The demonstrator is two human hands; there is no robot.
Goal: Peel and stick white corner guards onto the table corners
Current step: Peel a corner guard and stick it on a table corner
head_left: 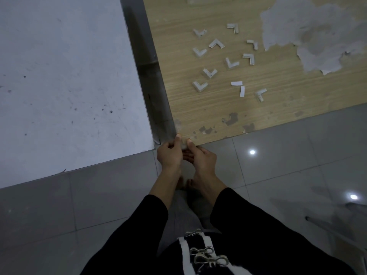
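Note:
Both hands meet at the near corner of the wood-grain table. My left hand and my right hand pinch a small white corner guard between thumbs and fingers, right at that corner. Most of the guard is hidden by my fingers. Several more white L-shaped corner guards lie scattered on the tabletop further back. Two peeled white backing strips lie among them.
A grey-white table stands to the left, with a dark gap between it and the wood table. The wood top has large peeled patches at the far right. Glossy grey floor tiles and my bare feet lie below.

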